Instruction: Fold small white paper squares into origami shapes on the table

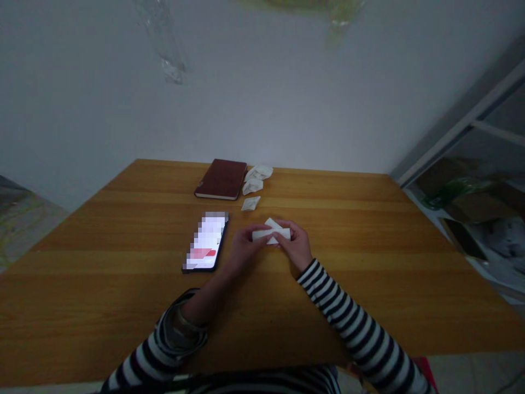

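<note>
A folded piece of white paper (280, 234), perhaps tissue, is held between both hands over the middle of the table. One strip of it lies crosswise, and a pointed part sticks up behind. My left hand (245, 244) pinches its left side, thumb in front. My right hand (297, 244) grips the right side, its thumb pressed on the front near the other thumb. The fingers behind the paper are partly hidden. Just beyond the hands lies a small folded white paper piece (251, 203).
Left of my hands lies a phone (207, 241) with a lit, partly blurred screen. Farther back are a dark red notebook (221, 179) and crumpled white papers (254, 186) beside it. The wooden table (348, 219) meets a wall at the back.
</note>
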Tool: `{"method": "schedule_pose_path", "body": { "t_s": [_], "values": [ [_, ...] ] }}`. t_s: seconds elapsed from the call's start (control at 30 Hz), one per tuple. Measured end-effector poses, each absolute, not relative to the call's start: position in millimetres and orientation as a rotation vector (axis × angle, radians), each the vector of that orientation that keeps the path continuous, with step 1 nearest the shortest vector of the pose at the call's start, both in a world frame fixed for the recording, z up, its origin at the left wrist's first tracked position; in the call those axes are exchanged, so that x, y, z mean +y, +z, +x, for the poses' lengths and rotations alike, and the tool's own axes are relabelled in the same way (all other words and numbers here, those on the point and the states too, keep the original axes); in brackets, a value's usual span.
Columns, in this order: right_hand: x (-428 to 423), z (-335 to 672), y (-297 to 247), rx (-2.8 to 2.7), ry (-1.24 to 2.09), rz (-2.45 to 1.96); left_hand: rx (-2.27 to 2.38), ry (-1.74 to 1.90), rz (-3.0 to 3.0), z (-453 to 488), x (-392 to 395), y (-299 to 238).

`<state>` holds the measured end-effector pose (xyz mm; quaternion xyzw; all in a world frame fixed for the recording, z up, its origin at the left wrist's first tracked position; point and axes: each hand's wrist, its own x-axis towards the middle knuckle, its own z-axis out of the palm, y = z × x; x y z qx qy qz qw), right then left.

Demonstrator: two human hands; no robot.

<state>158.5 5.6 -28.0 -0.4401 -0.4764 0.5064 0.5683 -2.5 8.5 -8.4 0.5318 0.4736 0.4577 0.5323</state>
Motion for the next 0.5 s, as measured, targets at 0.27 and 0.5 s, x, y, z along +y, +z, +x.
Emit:
{"method": "schedule_pose_path", "body": {
  "t_s": [0.27, 0.5],
  "values": [
    [12, 176, -27, -1.177, 1.312, -0.919, 0.970, 1.043, 1.036, -15, 21, -14],
    [13, 182, -25, -1.247, 1.360, -0.937, 0.962, 1.049, 1.190, -17, 20, -10]
  ]
}}
